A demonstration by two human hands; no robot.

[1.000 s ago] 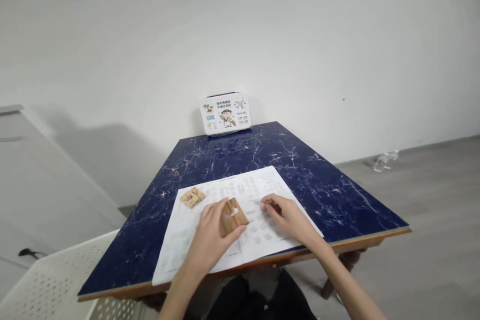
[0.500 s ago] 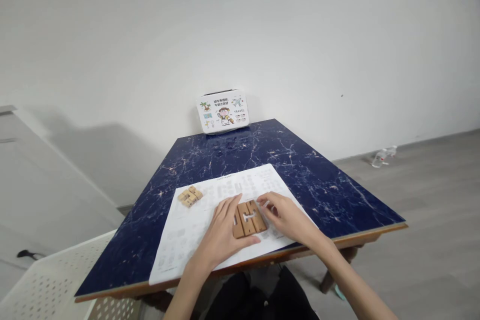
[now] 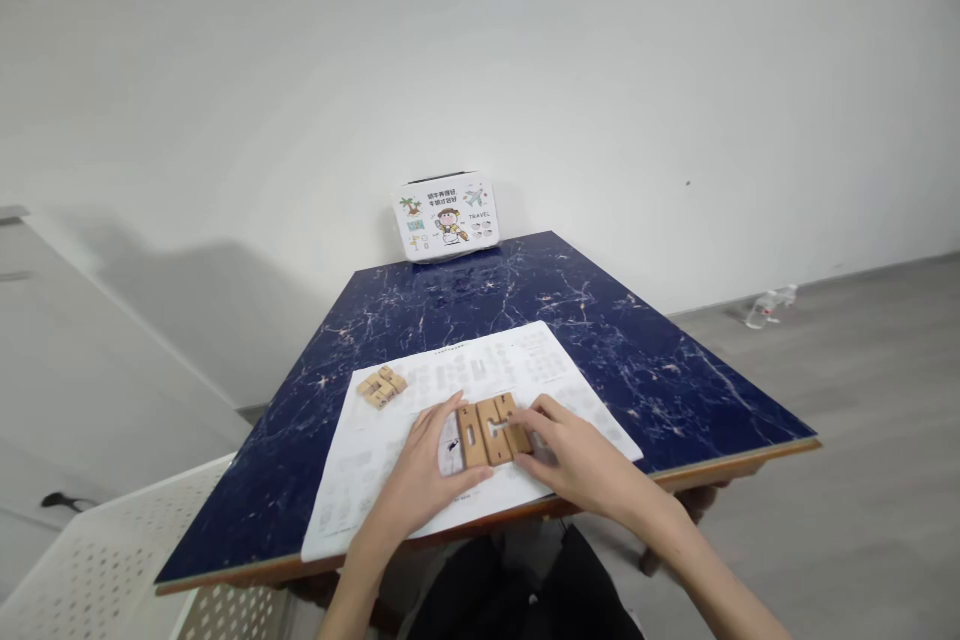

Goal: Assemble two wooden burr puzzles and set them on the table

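Head view, and both hands are on the job. The left hand (image 3: pixel 427 470) cups the left end of a row of wooden pieces (image 3: pixel 491 428) lying flat on the printed instruction sheet (image 3: pixel 375 480), fingers curled along its edge; its grip is pressing against the wood rather than clenched around it. The right hand (image 3: pixel 581 460) comes in from the other side, fingertips touching the right end of the same row, so the pieces are pinched between the two hands. Three slotted bars lie side by side there, touching, notches facing up.

Progress, as I judge it: those three bars are lined up but not locked into anything taller, so this looks like an early stage. A second small cluster of wooden blocks (image 3: pixel 382 386) sits apart at the far left of the sheet, untouched by either hand, so more remains to be joined.

Beyond, on the dark blue marbled surface (image 3: pixel 660 380), a cartoon-printed box (image 3: pixel 445 215) stands against the wall.
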